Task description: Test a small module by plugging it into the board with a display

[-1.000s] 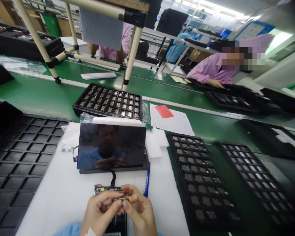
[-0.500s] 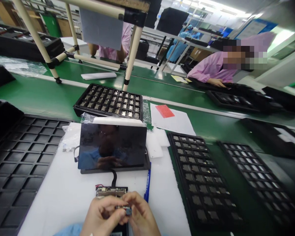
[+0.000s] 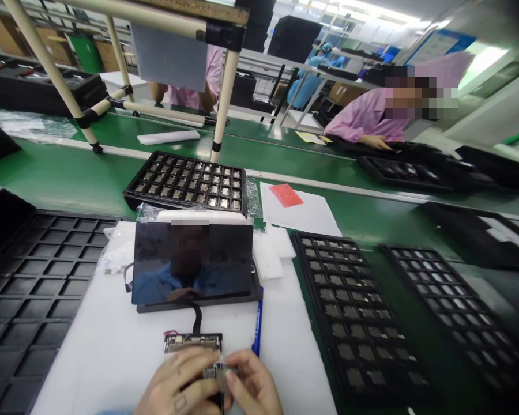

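Observation:
At the bottom edge, my left hand (image 3: 179,386) and my right hand (image 3: 251,387) meet over a small circuit board (image 3: 192,342) lying on a white foam mat (image 3: 112,346). Together their fingertips pinch a tiny grey component (image 3: 218,372) just above the board's lower part. A black cable (image 3: 196,317) runs from the board up to a dark tablet-like screen (image 3: 192,262) propped on a black stand. A blue pen (image 3: 256,328) lies just right of the board.
A large black empty-cell tray (image 3: 30,300) lies left. Two black trays of small parts (image 3: 354,323) (image 3: 445,311) lie right, another (image 3: 185,181) behind the screen. White paper with a red card (image 3: 286,195) lies beyond. People in pink sleeves (image 3: 363,118) work across the green belt.
My hands have slid lower in the frame and pressed closer onto the board with the small component. The view tilted slightly, so the screen and trays sit a little left and lower.

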The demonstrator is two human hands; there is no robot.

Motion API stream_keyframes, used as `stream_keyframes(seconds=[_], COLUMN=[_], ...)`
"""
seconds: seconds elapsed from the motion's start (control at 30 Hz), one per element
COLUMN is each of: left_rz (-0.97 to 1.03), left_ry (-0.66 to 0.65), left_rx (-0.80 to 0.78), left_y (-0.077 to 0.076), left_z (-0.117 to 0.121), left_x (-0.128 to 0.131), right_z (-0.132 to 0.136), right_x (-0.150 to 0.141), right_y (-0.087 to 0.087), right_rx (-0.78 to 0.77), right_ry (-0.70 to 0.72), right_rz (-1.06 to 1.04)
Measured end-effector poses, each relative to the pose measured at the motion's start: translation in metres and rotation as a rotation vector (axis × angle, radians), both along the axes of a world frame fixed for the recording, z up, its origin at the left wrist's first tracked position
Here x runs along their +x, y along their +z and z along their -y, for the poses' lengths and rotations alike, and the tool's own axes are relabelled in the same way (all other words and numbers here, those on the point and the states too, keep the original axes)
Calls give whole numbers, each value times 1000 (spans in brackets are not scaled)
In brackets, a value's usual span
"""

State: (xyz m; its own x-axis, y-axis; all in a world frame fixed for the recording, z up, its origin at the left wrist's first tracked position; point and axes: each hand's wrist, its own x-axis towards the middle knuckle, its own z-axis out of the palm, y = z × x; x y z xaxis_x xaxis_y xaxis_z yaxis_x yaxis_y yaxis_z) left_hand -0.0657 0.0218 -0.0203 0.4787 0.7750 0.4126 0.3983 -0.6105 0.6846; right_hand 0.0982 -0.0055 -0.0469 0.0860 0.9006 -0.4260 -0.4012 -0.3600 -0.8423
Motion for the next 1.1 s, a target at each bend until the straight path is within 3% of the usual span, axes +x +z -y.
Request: stream_keyframes(seconds=[0.07,0.17,0.33,0.63,0.93,1.1], left_rz=[-72,-120,-201,-192,-191,-183], left_ry=[2,26,48,48,16,26], left_rx=[90,95,150,89,-7,22], left_y=[0,-3,-12,-15,-26,-25], left_z=[-7,-12,-12,-14,-8,-8], left_x=[-2,2,7,2,-1,-1], right_z=[-2,-5,-13,-17,-19,-19], right_x=[10,20,17,17,21,21], right_y=[-2,-4,-6,-13,-14,-14], right_rx=[58,146,313,476,522,525], right_ry=[-97,-200,-156,53,102,100], right_rz=[161,449,777,962,1033,1034])
